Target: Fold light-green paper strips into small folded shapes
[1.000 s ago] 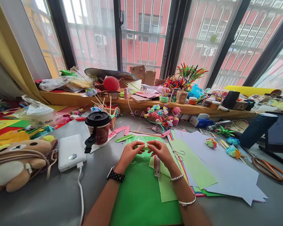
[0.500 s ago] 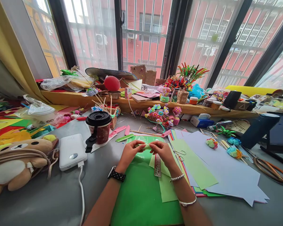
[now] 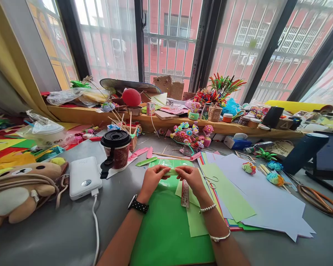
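My left hand (image 3: pixel 152 179) and my right hand (image 3: pixel 192 177) meet over a bright green sheet (image 3: pixel 166 225) on the grey table. Both pinch the ends of a small light green paper strip (image 3: pixel 170 172) held between their fingertips. The left wrist wears a black watch (image 3: pixel 138 205), the right wrist bead bracelets (image 3: pixel 208 209). A small patterned ruler (image 3: pixel 185 193) lies just under my right hand on a pale green sheet (image 3: pixel 195 221). Scissors (image 3: pixel 211 181) rest right of that hand.
A lidded coffee cup (image 3: pixel 115 149), a white power bank (image 3: pixel 84 177) with cable and a plush bear (image 3: pixel 19 188) sit to the left. Stacked coloured and white paper (image 3: pixel 261 199) spreads right. Paper flowers (image 3: pixel 190 135), a dark bottle (image 3: pixel 303 151) and a cluttered windowsill (image 3: pixel 169 125) lie beyond.
Both hands stay in place on the strip; the fingers shift slightly along it. The view has crept a little.
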{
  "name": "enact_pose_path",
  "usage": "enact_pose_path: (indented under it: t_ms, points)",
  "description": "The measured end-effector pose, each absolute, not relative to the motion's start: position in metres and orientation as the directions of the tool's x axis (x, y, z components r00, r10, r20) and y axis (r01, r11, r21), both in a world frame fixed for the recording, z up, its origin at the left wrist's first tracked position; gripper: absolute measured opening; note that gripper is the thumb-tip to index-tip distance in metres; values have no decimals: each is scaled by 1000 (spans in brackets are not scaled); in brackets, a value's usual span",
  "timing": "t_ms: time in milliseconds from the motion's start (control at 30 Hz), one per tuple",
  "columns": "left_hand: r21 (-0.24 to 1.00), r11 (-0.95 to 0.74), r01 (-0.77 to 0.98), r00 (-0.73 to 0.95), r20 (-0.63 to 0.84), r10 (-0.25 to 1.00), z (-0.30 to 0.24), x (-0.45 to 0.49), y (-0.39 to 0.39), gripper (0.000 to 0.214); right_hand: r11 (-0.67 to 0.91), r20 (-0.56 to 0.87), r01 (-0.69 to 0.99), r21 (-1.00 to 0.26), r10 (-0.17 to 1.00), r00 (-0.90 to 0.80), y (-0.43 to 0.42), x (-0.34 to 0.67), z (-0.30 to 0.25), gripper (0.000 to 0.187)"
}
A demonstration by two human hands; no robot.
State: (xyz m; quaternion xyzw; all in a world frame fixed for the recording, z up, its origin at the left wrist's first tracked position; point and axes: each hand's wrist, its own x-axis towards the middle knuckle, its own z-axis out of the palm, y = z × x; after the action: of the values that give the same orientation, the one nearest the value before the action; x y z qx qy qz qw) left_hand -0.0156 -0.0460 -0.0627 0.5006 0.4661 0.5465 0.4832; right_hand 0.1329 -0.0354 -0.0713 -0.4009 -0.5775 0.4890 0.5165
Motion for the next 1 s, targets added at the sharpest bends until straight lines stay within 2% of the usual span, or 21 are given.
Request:
enact_pose_path:
  t_ms: [433,667,1000]
  points:
    - [993,-104,-51,-47,101,994,-66,-16,-44,28,181,184,-36,-983,976,-119,-32,131,-75,27]
    - [992,-115,-60,-46,112,993,-66,-17,-43,28,106,115,-99,-989,990,-88,-31,132,-73,30]
    - [989,-139,-49,-51,136,989,-64,-17,-46,27,237,237,1,-972,971,-46,-33,131,-71,32]
